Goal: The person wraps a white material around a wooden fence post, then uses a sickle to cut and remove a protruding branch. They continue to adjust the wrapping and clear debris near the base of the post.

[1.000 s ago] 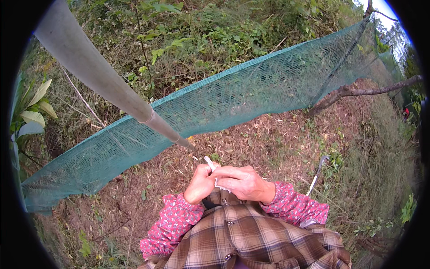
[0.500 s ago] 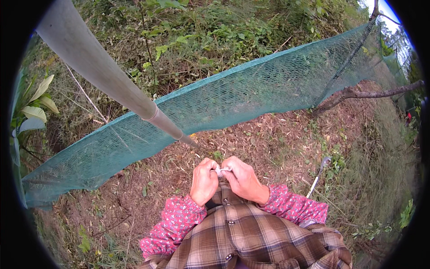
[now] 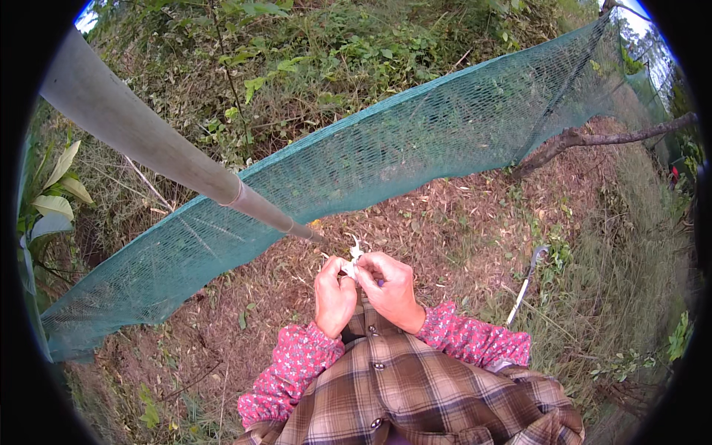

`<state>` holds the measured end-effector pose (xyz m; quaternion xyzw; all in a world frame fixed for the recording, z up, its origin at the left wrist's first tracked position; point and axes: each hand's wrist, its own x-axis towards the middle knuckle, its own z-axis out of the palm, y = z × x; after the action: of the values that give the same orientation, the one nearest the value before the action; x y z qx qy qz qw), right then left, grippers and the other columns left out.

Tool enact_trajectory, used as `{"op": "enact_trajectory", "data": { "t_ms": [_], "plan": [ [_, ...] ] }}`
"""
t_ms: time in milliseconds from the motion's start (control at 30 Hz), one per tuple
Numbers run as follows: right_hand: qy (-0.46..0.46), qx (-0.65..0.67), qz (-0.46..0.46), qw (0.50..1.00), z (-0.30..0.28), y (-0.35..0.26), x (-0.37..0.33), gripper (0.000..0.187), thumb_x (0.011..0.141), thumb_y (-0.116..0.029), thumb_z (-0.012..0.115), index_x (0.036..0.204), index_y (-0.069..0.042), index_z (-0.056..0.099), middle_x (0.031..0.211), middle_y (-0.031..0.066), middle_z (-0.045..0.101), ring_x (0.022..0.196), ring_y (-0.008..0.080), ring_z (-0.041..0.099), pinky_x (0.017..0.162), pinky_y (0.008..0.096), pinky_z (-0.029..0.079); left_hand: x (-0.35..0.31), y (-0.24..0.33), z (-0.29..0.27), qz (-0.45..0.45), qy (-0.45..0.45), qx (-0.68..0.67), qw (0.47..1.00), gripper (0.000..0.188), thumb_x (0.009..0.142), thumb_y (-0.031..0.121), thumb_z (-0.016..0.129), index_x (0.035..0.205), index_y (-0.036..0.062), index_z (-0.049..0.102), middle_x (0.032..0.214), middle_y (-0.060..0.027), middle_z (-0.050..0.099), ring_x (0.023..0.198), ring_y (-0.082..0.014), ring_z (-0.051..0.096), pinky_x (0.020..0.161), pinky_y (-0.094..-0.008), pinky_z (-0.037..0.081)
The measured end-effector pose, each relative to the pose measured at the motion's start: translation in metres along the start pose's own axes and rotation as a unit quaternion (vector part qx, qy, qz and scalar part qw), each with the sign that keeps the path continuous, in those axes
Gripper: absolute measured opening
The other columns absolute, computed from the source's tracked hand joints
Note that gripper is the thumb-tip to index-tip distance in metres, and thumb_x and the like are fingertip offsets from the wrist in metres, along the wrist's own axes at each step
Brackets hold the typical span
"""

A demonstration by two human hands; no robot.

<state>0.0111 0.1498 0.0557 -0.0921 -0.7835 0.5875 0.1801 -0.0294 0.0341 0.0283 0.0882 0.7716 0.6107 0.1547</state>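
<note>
Both of my hands meet in front of my plaid shirt, their fingertips pinched together. Between them is a soft, crumpled white strip (image 3: 355, 251), with a loose end sticking up above the fingers; whether it is cloth or plastic I cannot tell. My left hand (image 3: 336, 298) is closed on its lower left side. From the right, the thumb and forefinger of my right hand (image 3: 391, 291) grip it too. Part of the strip is hidden by my fingers. Just beyond my hands, a bamboo pole (image 3: 167, 148) slants down from the upper left.
A green mesh net (image 3: 415, 137) stretches across in front of me, behind the pole. On the ground to the right lies a sickle (image 3: 523, 293) with a white handle. A bare branch (image 3: 571, 141) juts in at the right. Leafy plants (image 3: 59, 185) stand at the left.
The white strip now shows a loose end pointing up, where before it was drawn taut between my fists. My right hand has turned and shifted slightly left and up. The view has tilted slightly.
</note>
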Motion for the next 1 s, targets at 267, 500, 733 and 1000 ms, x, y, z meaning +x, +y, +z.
{"op": "enact_trajectory", "data": {
  "t_ms": [267,500,733,1000],
  "plan": [
    [-0.022,0.052,0.023,0.998,0.0,0.0,-0.004,0.012,0.081,-0.004,0.064,0.09,0.004,0.062,0.079,0.0098,0.063,0.068,0.0174,0.062,0.06,0.0268,0.05,0.001,0.015,-0.003,0.07,0.042,-0.009,0.997,0.009,0.069,-0.011,0.047,0.072,-0.0029,0.05,0.072,-0.0105,0.051,0.067,-0.02,0.054,0.062,-0.0306,0.044],
    [-0.046,0.4,0.311,0.861,0.0,0.01,-0.003,0.013,0.086,-0.007,0.06,0.093,0.003,0.062,0.073,0.0034,0.061,0.061,0.0094,0.056,0.056,0.0228,0.047,-0.001,0.03,-0.004,0.134,0.048,0.015,0.99,0.01,0.068,-0.011,0.049,0.072,-0.0022,0.05,0.075,-0.0117,0.052,0.065,-0.0185,0.055,0.056,-0.0287,0.045],
    [-0.049,0.339,0.227,0.912,-0.003,0.008,-0.002,0.01,0.086,-0.006,0.059,0.092,0.002,0.062,0.074,0.0029,0.061,0.059,0.0069,0.055,0.053,0.0209,0.044,0.001,0.032,-0.006,0.189,0.069,0.13,0.971,0.013,0.065,-0.012,0.049,0.071,-0.0007,0.05,0.073,-0.0126,0.052,0.066,-0.0243,0.054,0.061,-0.0323,0.044],
    [-0.101,0.208,0.146,0.962,-0.009,0.002,-0.004,0.014,0.083,-0.003,0.061,0.094,0.005,0.063,0.082,0.0057,0.063,0.067,0.009,0.058,0.057,0.0221,0.046,0.002,0.041,-0.009,0.197,0.068,0.129,0.97,0.013,0.064,-0.012,0.047,0.069,-0.0004,0.048,0.07,-0.0127,0.05,0.064,-0.0272,0.054,0.058,-0.034,0.043]
  ]
}}
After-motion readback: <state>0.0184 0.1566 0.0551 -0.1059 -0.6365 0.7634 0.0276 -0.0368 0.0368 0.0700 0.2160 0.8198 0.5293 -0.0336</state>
